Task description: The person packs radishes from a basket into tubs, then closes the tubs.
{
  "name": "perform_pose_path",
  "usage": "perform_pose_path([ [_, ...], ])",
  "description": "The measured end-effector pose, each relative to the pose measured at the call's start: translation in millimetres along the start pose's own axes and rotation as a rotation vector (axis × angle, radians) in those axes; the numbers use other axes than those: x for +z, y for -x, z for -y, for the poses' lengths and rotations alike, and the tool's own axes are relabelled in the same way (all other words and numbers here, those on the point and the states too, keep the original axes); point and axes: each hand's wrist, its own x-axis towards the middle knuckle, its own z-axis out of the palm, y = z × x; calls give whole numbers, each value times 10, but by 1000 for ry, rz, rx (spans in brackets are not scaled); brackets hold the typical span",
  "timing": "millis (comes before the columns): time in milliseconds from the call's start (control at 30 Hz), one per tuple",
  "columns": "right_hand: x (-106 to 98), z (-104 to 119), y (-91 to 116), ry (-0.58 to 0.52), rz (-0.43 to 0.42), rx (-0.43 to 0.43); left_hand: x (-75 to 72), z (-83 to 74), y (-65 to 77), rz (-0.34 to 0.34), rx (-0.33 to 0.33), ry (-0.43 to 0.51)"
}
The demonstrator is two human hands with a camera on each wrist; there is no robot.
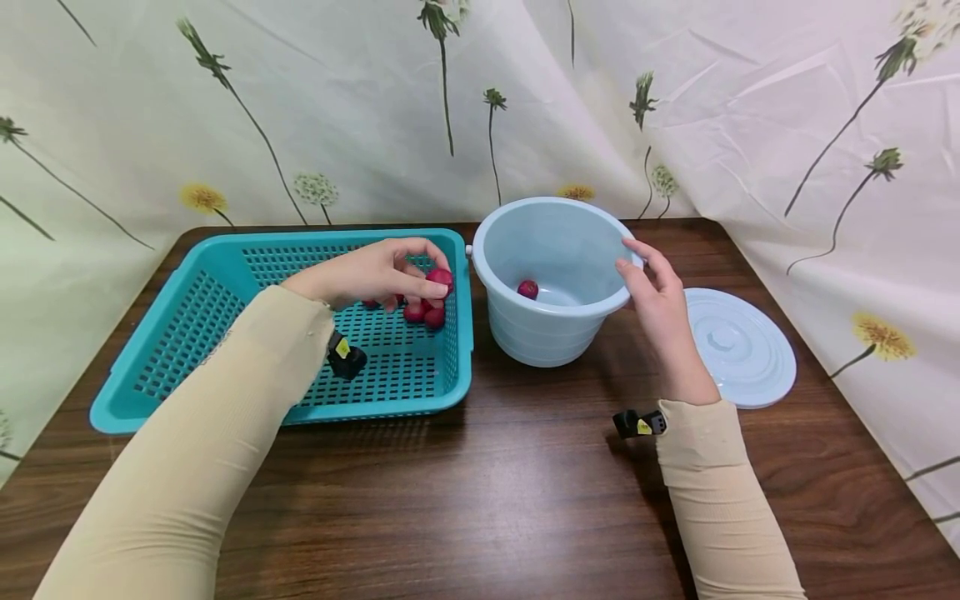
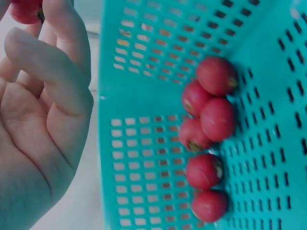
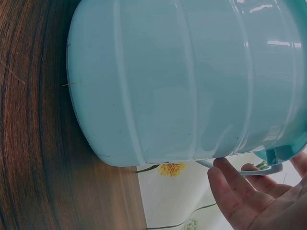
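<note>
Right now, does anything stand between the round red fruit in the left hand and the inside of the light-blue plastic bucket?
Yes: the teal plastic basket's right rim, then the bucket's left rim. Above, nothing visible blocks the fruit; the bucket is uncovered.

The left hand [image 2: 45,129], palm in view and fingers bent, holds a red fruit [image 2: 25,12] at its fingertips; part of that fruit is cut off by the frame. Beside the hand is the rim of a teal basket [image 2: 102,158] with pierced walls and a slotted floor. Six red fruits [image 2: 217,120] lie inside along the foot of one wall, four bunched nearest the corner and two farther along, touching each other.
</note>
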Motion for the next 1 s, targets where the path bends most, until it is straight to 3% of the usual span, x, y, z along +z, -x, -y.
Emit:
perform_pose_path([
  [300,4,-1,11,4,-4,1,90,-213,14,-26,71,113],
  [533,4,-6,11,11,-3,-3,208,-390,2,-7,124,203],
  [1000,2,-12,10,32,-3,-16,415,-611,-94,-19,243,284],
])
